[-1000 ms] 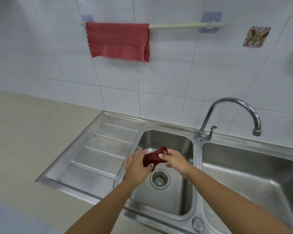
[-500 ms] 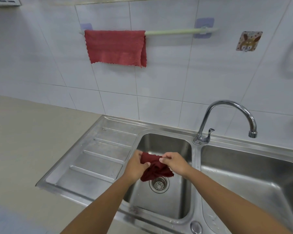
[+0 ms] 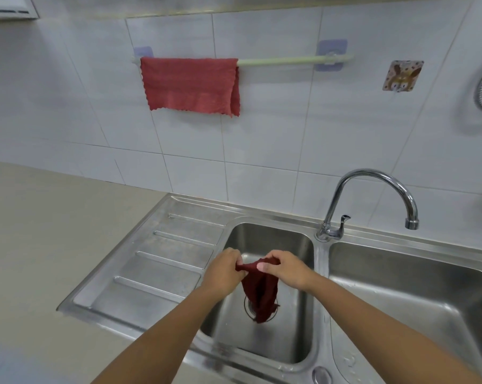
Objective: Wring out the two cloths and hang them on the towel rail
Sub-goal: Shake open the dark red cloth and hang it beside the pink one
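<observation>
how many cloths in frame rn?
2. A lighter red cloth hangs on the left part of the towel rail. A dark red cloth dangles over the left sink basin, held by the left hand and right hand. None seems hidden.

A dark red cloth (image 3: 259, 292) is seen at 6 o'clock; a lighter red cloth (image 3: 190, 84) at 11 o'clock on a pale green towel rail (image 3: 278, 61). White tiles (image 3: 262, 128) and a silver steel sink (image 3: 162, 261) are shown.

left hand (image 3: 225, 270), right hand (image 3: 285, 268) — both pinching
</observation>
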Motion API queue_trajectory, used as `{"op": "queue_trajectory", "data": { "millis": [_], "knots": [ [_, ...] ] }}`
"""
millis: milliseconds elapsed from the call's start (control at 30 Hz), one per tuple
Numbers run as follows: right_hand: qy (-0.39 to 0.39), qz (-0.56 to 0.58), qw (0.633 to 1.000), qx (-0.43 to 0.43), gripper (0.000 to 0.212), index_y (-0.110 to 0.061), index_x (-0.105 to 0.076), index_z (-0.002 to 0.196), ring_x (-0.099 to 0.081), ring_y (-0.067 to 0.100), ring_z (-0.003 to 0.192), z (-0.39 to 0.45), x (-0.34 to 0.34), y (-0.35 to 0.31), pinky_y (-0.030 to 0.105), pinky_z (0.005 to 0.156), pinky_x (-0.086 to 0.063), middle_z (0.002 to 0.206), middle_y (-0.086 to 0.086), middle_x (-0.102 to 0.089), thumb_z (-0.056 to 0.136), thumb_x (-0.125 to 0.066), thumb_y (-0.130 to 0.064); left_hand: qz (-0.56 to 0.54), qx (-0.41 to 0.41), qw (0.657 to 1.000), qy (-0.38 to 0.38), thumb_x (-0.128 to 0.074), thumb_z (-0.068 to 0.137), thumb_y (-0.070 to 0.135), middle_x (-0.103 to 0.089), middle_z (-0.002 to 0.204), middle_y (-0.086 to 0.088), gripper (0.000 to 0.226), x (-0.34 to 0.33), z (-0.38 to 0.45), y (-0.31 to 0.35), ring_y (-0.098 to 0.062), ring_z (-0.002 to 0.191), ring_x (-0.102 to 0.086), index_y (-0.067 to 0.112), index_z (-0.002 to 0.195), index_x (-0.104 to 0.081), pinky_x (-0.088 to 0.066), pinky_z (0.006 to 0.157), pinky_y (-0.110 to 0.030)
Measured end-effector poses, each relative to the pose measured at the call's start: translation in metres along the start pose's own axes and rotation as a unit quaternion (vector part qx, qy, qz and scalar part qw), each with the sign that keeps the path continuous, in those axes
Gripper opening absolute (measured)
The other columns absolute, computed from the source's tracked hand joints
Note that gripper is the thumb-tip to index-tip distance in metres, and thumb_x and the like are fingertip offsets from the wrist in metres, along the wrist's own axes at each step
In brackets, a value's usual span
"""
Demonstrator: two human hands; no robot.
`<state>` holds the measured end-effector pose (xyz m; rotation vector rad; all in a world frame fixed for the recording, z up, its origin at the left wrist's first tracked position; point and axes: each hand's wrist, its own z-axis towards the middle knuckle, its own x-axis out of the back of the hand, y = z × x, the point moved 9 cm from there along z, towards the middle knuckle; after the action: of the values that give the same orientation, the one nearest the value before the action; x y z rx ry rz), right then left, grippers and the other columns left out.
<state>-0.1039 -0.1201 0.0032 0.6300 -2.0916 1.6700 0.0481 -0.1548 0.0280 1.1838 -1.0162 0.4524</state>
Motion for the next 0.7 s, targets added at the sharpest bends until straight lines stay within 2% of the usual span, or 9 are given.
{"op": "queue_trajectory", "data": {
  "millis": [100,233,333,467,600,700],
  "knots": [
    [-0.059,-0.101,0.993,0.02,0.023,-0.026,-0.064,0.089,-0.057,0.01,0.077,-0.001,0.0,-0.004,0.024,0.068,-0.042,0.081,-0.012,-0.06,0.077,-0.077,-0.04,0.001,0.019,1.0,-0.024,-0.065,0.087,0.018,-0.061,0.082,0.001,0.023,0.001,-0.002,-0.009,-0.017,0.076,-0.059,0.023,0.077,-0.044,-0.048,0.067,-0.025],
    [-0.033,-0.287,0.957,0.038,0.024,-0.022,-0.06,0.095,-0.051,0.014,0.082,0.001,0.014,-0.002,0.03,0.074,-0.038,0.086,-0.01,-0.057,0.081,-0.072,-0.039,0.048,0.007,0.998,-0.035,-0.065,0.089,0.027,-0.066,0.098,0.006,0.016,0.003,-0.005,-0.022,-0.013,0.086,-0.061,0.025,0.101,-0.055,-0.045,0.075,-0.023],
    [0.004,-0.328,0.943,0.054,0.019,-0.025,-0.051,0.086,-0.048,0.013,0.081,0.001,0.025,0.003,0.03,0.077,-0.031,0.084,-0.01,-0.055,0.085,-0.067,-0.034,0.089,0.003,0.993,-0.078,-0.065,0.088,0.037,-0.06,0.086,0.006,0.013,0.0,-0.004,-0.031,-0.012,0.079,-0.058,0.025,0.085,-0.059,-0.043,0.072,-0.024],
    [0.011,-0.381,0.92,0.085,0.017,-0.023,-0.044,0.087,-0.054,0.02,0.081,0.005,0.023,0.004,0.031,0.075,-0.031,0.081,-0.005,-0.056,0.087,-0.061,-0.025,0.119,-0.028,0.985,-0.121,-0.069,0.084,0.041,-0.053,0.09,0.004,0.023,-0.007,-0.003,-0.033,-0.016,0.081,-0.056,0.018,0.087,-0.066,-0.05,0.078,-0.033],
    [0.016,-0.455,0.884,0.107,0.012,-0.023,-0.053,0.103,-0.062,0.023,0.095,0.011,0.021,0.007,0.037,0.088,-0.038,0.096,-0.002,-0.068,0.091,-0.052,-0.02,0.137,-0.044,0.972,-0.185,-0.068,0.085,0.039,-0.057,0.085,0.003,0.024,-0.017,-0.011,-0.032,-0.016,0.078,-0.055,0.017,0.094,-0.064,-0.043,0.071,-0.029],
    [0.017,-0.52,0.847,0.105,0.016,-0.025,-0.063,0.103,-0.063,0.02,0.1,0.015,0.023,0.011,0.038,0.09,-0.035,0.102,-0.005,-0.07,0.093,-0.05,-0.022,0.143,-0.048,0.973,-0.174,-0.064,0.088,0.038,-0.057,0.083,0.004,0.024,-0.018,-0.012,-0.032,-0.014,0.078,-0.054,0.017,0.099,-0.063,-0.039,0.071,-0.026]
  ]
}}
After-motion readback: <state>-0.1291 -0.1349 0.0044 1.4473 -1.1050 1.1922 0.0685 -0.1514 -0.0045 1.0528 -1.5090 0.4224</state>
